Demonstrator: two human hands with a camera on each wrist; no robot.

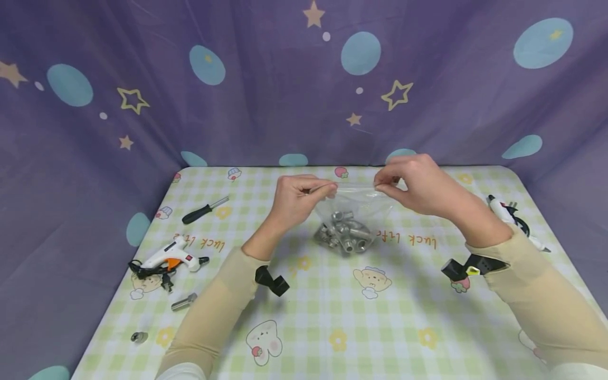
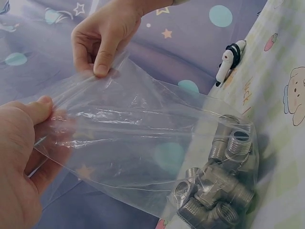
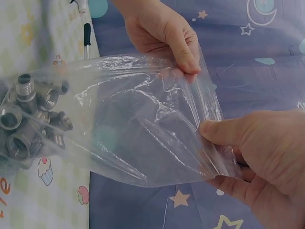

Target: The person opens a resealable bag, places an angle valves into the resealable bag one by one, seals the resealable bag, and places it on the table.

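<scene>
Both hands hold up a clear zip-top plastic bag (image 1: 358,203) by its top edge. On one side of the mouth my left hand (image 1: 296,200) pinches the film between thumb and fingers. My right hand (image 1: 418,184) pinches the opposite side of the top edge, seen close in the right wrist view. Several threaded metal pipe fittings (image 1: 347,232) lie bunched in the bottom of the bag; the left wrist view shows these fittings (image 2: 217,186) with ribbed threads and open ends. Whether the bag's bottom touches the table I cannot tell.
Left on the checked tablecloth (image 1: 332,311) lie a black-handled screwdriver (image 1: 204,211), a white glue gun (image 1: 173,257) with its cord, a metal bolt-like piece (image 1: 184,302) and a small metal fitting (image 1: 139,336). A white corded tool (image 1: 518,221) lies at the right edge. Purple curtain (image 1: 285,105) hangs behind.
</scene>
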